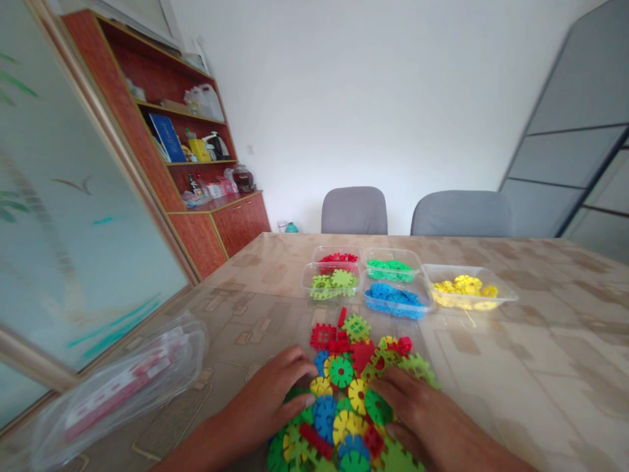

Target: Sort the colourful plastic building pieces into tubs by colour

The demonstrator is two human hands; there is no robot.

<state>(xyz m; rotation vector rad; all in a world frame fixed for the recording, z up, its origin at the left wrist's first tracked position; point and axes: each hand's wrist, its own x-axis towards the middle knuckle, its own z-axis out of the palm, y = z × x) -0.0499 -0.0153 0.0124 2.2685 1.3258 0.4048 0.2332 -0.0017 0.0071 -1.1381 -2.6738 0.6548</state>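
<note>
A loose heap of flat plastic interlocking pieces lies on the table in front of me. Among them are a green notched disc [341, 372], a blue notched disc [324, 417], a yellow notched disc [358, 396] and a red square grid piece [323, 336]. At the heap's left edge rests my left hand [275, 394], its thumb and fingers apart with nothing gripped between them. My right hand [417, 413] reaches over the right side, fingers stretched onto the pieces beside a dark green disc [377, 408]. Part of the heap is hidden beneath both hands.
Beyond the heap stand clear tubs of sorted pieces: a red tub [337, 248], lime tub [305, 283], green tub [393, 252], blue tub [428, 304] and yellow tub [507, 297]. Plastic packaging [128, 387] lies left. Two grey chairs [354, 210] stand behind the table [555, 367].
</note>
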